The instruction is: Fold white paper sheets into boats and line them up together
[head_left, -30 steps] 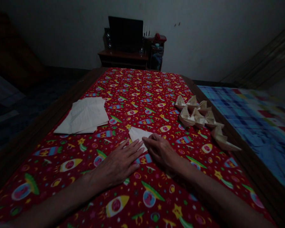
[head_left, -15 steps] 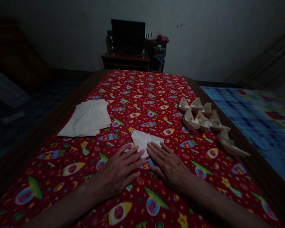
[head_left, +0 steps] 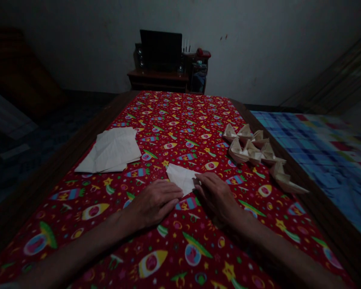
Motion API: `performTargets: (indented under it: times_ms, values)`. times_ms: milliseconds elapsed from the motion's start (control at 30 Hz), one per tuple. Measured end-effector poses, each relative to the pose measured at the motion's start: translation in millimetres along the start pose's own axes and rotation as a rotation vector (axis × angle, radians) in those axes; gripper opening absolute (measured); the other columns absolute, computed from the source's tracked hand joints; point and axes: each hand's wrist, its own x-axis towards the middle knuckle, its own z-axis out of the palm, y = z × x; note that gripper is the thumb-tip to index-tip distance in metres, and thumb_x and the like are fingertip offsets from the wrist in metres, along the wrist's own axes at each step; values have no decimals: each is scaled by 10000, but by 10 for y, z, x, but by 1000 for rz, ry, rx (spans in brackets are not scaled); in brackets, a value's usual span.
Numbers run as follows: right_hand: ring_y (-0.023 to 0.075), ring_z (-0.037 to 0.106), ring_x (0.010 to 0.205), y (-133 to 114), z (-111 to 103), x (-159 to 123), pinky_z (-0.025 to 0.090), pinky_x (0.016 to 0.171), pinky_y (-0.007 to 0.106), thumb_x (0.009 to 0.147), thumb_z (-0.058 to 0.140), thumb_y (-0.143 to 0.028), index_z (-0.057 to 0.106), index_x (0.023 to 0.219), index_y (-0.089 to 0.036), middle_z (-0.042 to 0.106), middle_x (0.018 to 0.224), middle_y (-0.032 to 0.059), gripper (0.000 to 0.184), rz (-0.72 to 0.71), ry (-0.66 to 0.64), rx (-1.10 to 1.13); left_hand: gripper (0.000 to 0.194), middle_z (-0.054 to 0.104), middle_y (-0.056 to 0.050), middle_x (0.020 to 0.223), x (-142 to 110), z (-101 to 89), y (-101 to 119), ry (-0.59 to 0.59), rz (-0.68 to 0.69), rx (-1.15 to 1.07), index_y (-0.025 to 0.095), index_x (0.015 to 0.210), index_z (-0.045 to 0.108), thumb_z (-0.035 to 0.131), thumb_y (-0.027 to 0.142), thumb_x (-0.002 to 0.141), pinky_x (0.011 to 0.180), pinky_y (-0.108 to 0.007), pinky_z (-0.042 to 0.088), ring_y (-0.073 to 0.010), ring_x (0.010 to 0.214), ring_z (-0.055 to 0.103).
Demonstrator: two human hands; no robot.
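Note:
A folded sheet of white paper (head_left: 180, 176) lies on the red patterned tablecloth, its narrowing lower end between my hands. My left hand (head_left: 158, 200) rests at its lower left edge, fingers stretched out close together, the tips touching the paper. At the paper's right corner, my right hand (head_left: 218, 194) has its fingers bent and pinched on the edge; the thumb is mostly hidden. To the left is a stack of creased paper sheets (head_left: 116, 148). Several folded paper boats (head_left: 248, 150) stand grouped on the right side of the table.
The red tablecloth (head_left: 180, 124) covers a long dark wooden table (head_left: 327, 216). Beyond its far end are a black monitor (head_left: 161, 50) with speakers on a desk and a red telephone (head_left: 203, 53). A blue checked sheet (head_left: 303, 148) spreads out on the right.
My right hand has shifted right to the paper's corner, its fingers now bent. My left hand's fingers have drawn together. The camera view has tilted slightly.

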Motion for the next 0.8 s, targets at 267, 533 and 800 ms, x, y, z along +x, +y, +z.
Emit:
performTargets:
  times_ms: [267, 533, 800]
  values:
    - [158, 466, 723, 35, 8, 165, 355, 619, 263, 894, 484, -310, 537, 859, -182, 525, 816, 49, 143, 45, -105, -107, 352, 571, -101, 1223, 17, 98, -33, 31, -36, 9, 180, 1253, 511, 408, 156, 917, 915, -385, 487, -202, 1097, 521]
    - [152, 489, 698, 51, 61, 290, 341, 605, 255, 876, 512, -240, 557, 791, -168, 556, 769, 43, 120, 132, -154, -30, 355, 549, -94, 1264, -16, 117, -74, 8, -39, 12, 177, 1255, 516, 428, 157, 912, 922, -379, 479, -208, 1104, 506]
    - [157, 477, 715, 40, 57, 254, 352, 634, 268, 897, 467, -238, 540, 799, -165, 543, 793, 58, 143, 91, -163, -39, 290, 596, -89, 1196, 31, 77, -123, 36, -56, -26, 184, 1150, 594, 430, 153, 914, 911, -376, 478, -191, 1065, 544]
